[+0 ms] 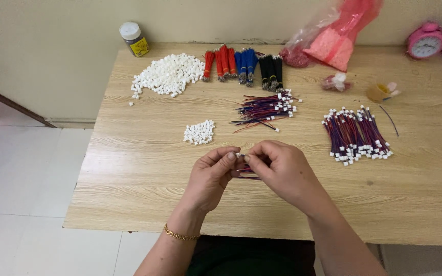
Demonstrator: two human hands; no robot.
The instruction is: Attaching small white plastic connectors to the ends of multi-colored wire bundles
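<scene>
My left hand [212, 178] and my right hand [280, 171] meet above the wooden table [144, 168], fingertips pinched together on a small white connector [240, 155]. Thin red and blue wires [247, 174] trail from it under my right hand. A small heap of white connectors [199, 132] lies just beyond my left hand. A loose pile of wired connectors [267, 109] is further back, centre. A neat bundle of finished wire pieces [357, 134] lies to the right.
At the back sit a large heap of white connectors [169, 74], bundles of red [220, 63], blue [245, 64] and black [271, 70] wires, a small jar [133, 39], a pink plastic bag [336, 37], a pink alarm clock [426, 41] and a tape roll [379, 92].
</scene>
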